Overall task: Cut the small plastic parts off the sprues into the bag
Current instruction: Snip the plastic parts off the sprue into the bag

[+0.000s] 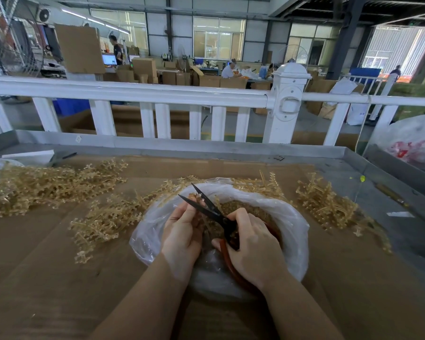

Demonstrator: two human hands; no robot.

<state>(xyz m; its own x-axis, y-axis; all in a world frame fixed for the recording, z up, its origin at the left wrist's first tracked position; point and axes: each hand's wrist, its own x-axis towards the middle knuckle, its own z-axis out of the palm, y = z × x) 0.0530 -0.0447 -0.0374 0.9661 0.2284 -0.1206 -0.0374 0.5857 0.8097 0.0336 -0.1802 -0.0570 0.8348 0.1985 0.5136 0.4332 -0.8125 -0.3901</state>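
A clear plastic bag (290,224) sits open on the cardboard-covered table, with a heap of small amber parts (233,207) inside. Over the bag, my left hand (182,231) pinches a thin amber sprue (198,196) that sticks up between the blades. My right hand (253,244) grips the red handles of black-bladed scissors (210,208). The blades stand apart around the sprue's tip. Piles of amber sprues lie left (47,185), centre-left (108,217) and right (329,202) of the bag.
A raised metal rim (206,149) edges the table at the back and right, with a white fence (157,96) behind it. A white block (30,157) lies at the far left. A large filled plastic sack (412,143) sits at the right. People work far behind.
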